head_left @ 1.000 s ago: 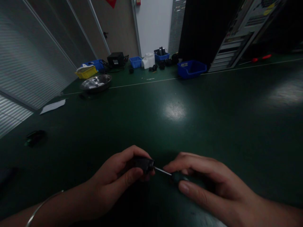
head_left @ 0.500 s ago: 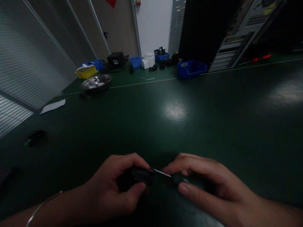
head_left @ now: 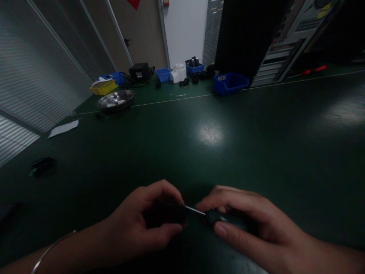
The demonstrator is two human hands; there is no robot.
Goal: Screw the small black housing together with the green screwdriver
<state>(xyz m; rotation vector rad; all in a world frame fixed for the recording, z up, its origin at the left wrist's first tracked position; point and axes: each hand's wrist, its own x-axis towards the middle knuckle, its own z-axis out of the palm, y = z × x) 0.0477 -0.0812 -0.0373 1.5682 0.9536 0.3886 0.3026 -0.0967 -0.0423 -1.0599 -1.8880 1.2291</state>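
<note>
My left hand (head_left: 148, 222), at the lower middle, is closed with thumb and fingers around a small black block-like part (head_left: 174, 214). Too dark to make out is what kind of part it is. My right hand (head_left: 251, 220) grips a screwdriver (head_left: 215, 217) by its dark handle, thumb below and index finger along the shaft. The thin metal shaft points left, and its tip meets the right side of the black part, hidden against it. Both hands are low over the green tabletop (head_left: 159, 152).
A steel bowl (head_left: 115, 102), a yellow bin (head_left: 103, 87) and a blue bin (head_left: 230, 83) stand toward the back. A white paper strip (head_left: 63, 128) and a dark object (head_left: 42, 166) lie at left. A red-handled tool (head_left: 313, 70) is at the far right.
My left fingers have shifted on the black part and turned it, so a flatter, darker side now faces me. My right hand and the screwdriver have barely moved.
</note>
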